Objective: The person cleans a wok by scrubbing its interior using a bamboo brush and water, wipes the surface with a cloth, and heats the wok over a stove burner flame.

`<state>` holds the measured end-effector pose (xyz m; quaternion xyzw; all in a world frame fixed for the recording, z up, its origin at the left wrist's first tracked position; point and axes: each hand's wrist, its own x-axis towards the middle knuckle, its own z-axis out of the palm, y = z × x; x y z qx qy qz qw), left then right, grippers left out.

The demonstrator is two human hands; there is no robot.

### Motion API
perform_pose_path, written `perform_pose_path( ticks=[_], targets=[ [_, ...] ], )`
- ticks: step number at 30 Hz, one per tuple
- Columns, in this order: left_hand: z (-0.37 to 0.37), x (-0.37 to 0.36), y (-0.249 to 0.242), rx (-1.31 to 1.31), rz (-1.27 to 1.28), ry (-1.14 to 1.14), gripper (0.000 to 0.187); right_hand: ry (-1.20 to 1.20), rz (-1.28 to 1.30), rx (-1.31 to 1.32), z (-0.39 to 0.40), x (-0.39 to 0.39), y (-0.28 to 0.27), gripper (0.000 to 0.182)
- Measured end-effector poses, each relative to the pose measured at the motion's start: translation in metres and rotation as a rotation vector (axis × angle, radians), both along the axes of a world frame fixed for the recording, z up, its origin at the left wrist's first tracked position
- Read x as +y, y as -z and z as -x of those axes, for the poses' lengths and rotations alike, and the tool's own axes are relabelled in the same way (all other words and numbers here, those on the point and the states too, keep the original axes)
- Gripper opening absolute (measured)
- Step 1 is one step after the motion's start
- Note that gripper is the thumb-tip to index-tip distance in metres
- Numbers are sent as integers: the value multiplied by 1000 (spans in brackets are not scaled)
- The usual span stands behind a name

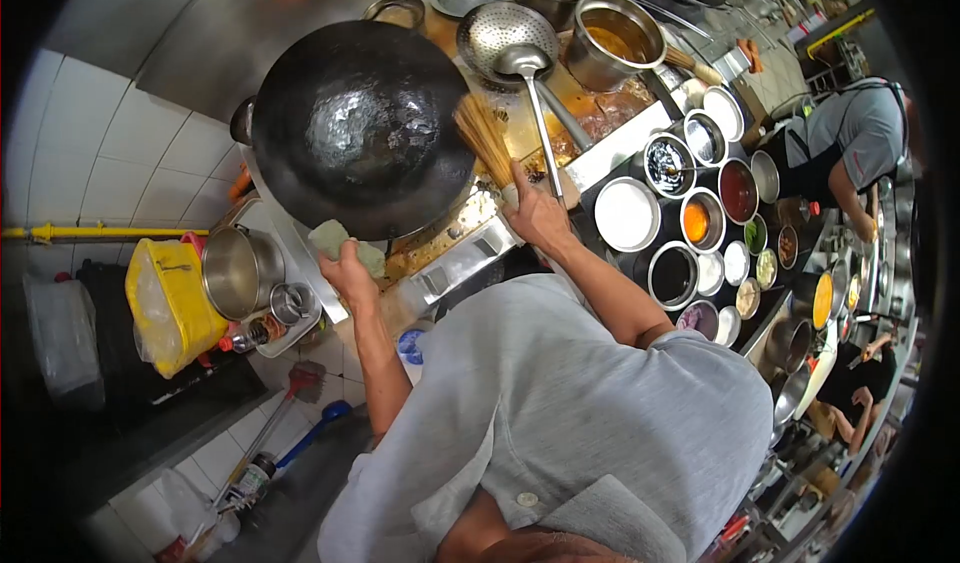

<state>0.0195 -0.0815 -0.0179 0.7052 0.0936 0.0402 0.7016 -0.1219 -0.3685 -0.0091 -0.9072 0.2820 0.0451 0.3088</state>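
Observation:
A large black wok point(370, 173) with a wet sheen sits on the stove in front of me. My left hand point(350, 275) is closed on a folded pale green cloth point(338, 240) at the wok's near left rim. In my right hand point(537, 213) is a bamboo wok brush point(484, 135), its bristles up by the wok's right edge. Just right of the brush lies a steel ladle point(534, 83), its bowl on a perforated strainer point(500, 38) and its handle pointing back toward my right hand.
Several pots of sauces and seasonings point(673, 168) stand to the right. Behind the strainer is a pot of brown liquid point(615, 43). A steel pot point(240, 271) and a yellow bag point(170, 298) are at left. Co-workers point(860, 143) stand at far right.

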Motion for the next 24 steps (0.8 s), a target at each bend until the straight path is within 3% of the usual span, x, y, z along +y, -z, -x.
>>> perform_pose_path(
  ticks=[2, 5, 8, 10, 12, 14, 16, 17, 19, 23, 24],
  targets=[
    [-5, 6, 3, 89, 96, -12, 27, 59, -58, 48, 6, 5, -2, 88],
    [-6, 7, 0, 278, 197, -59, 16, 133, -94, -196, 11, 11, 49, 84],
    [-13, 28, 36, 469, 346, 83, 13, 99, -77, -35, 6, 9, 67, 79],
    [-12, 19, 43, 512, 362, 85, 11, 60, -107, -43, 11, 7, 93, 75],
    [-15, 2, 49, 541, 392, 72, 11, 196, -94, -122, 20, 4, 111, 68],
    [-16, -17, 55, 553, 461, 57, 13, 160, 45, -80, 38, 0, 119, 66],
    [-21, -37, 65, 522, 472, 21, 14, 412, 245, -96, 56, 1, 130, 59],
    [-25, -45, 69, 494, 481, 0, 16, 409, 244, -94, 61, -4, 138, 59],
    [-36, -58, 85, 530, 506, -20, 19, 507, -29, 51, 71, -17, 161, 47],
    [-32, -81, 85, 585, 509, -74, 26, 502, -100, -132, 71, -43, 175, 35],
    [-35, -84, 93, 579, 515, -84, 26, 511, -113, -71, 64, -43, 147, 31]
  ],
)
